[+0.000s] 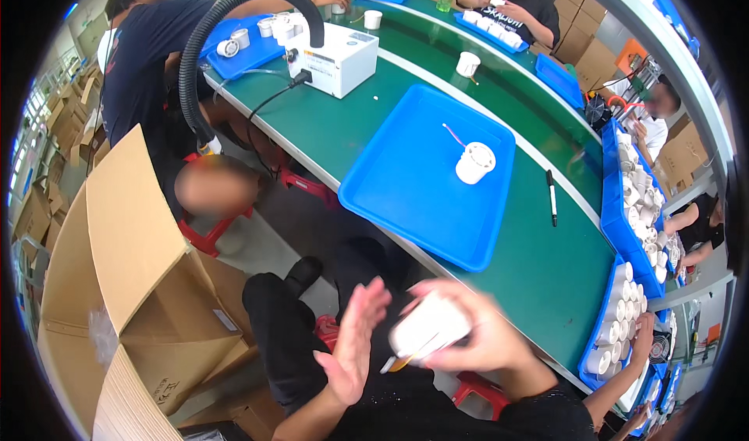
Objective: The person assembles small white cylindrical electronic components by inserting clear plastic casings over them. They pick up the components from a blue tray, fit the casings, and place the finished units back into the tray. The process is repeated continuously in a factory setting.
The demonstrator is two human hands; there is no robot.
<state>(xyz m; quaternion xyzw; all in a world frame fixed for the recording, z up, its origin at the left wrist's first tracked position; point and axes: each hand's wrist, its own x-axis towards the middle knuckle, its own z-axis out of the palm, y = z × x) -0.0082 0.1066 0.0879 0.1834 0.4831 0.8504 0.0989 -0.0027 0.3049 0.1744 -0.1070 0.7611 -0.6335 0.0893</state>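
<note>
My right hand (pixel 491 336) is wrapped round a white round plastic housing (pixel 429 328), blurred by motion, with thin coloured wires hanging below it. Just left of it, my left hand (pixel 355 340) is raised with fingers stretched out, holding nothing. Both hands are over my lap, in front of the table's near edge. On the table beyond them lies a blue tray (pixel 413 199). In that tray stands one white cup-shaped part (pixel 475 162) with a slotted end and a reddish wire.
A green table (pixel 538 277) bears a black-and-white marker (pixel 552 198) and a white box machine (pixel 335 60) with a black hose (pixel 187 74). Blue bins of white parts (pixel 616 324) stand at right. An open cardboard box (pixel 129 207) is at left. Other people sit around.
</note>
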